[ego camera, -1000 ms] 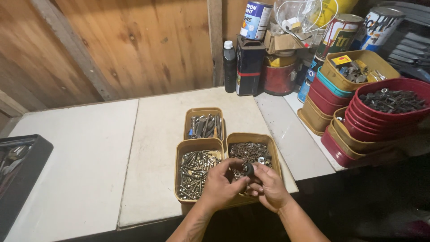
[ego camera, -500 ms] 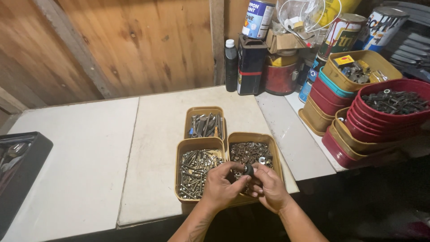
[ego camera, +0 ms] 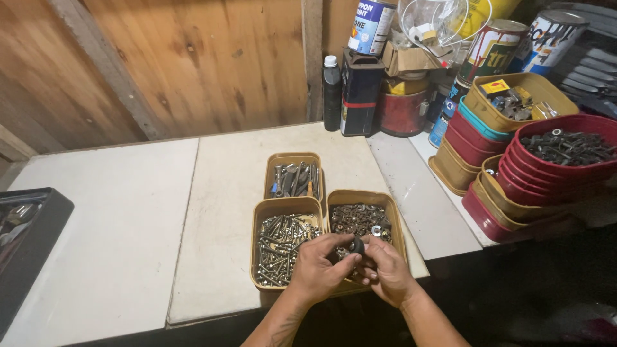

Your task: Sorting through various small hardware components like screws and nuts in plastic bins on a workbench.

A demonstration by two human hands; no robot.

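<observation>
Both my hands meet over the front edge of two tan tubs. My left hand point(ego camera: 319, 270) and my right hand point(ego camera: 384, 271) pinch one small dark round piece point(ego camera: 357, 245), a nut or washer, between their fingertips. Under them, the right tub point(ego camera: 396, 218) holds rusty nuts and washers. The left tub point(ego camera: 257, 222) holds shiny bolts and screws. A third tan tub point(ego camera: 275, 160) behind them holds dark tools and bits.
White table panels point(ego camera: 128, 218) stretch left. A black tray point(ego camera: 38, 257) sits at the left edge. Stacked red and tan tubs point(ego camera: 514, 193) with hardware stand right. Paint cans point(ego camera: 495, 48), a dark bottle point(ego camera: 331, 93) and a black can point(ego camera: 360, 90) line the wooden wall.
My hands have stayed over the right tub, shifting slightly while turning the small dark piece between the fingers. Nothing else has moved.
</observation>
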